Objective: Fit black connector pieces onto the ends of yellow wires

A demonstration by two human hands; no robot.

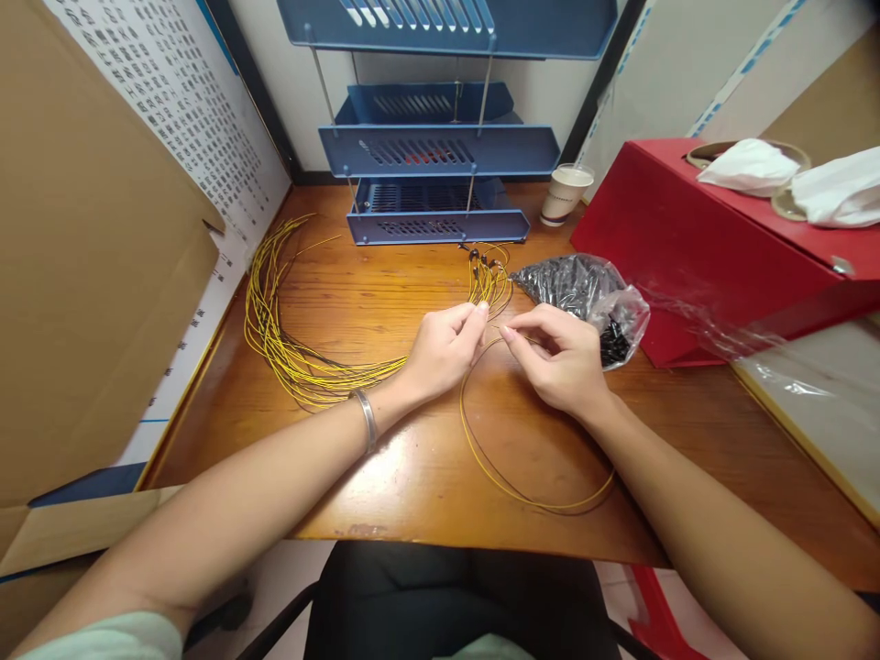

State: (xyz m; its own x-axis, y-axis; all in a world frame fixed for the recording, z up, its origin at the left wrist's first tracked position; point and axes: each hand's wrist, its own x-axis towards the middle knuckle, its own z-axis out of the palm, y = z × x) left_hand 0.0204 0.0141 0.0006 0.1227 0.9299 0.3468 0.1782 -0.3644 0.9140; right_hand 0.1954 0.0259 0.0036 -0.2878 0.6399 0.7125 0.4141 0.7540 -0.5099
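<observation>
the work in hand looks partway along: a cluster of small black fittings already sits at wire ends just beyond the left hand, while a thin yellow-and-dark wire loop, lying on the glossy brown wooden table before the hands, seems unfinished. the right hand pinches the loop narrowly between thumb and forefinger; the left is closed in a tight pinch, its grip hidden. a thick coil of yellow and dark wires lies to the left, a clear plastic bag of black pieces by the right hand. whether the coil joins the black-fitted ends is covered by the left hand; the fittings are too small to count.
</observation>
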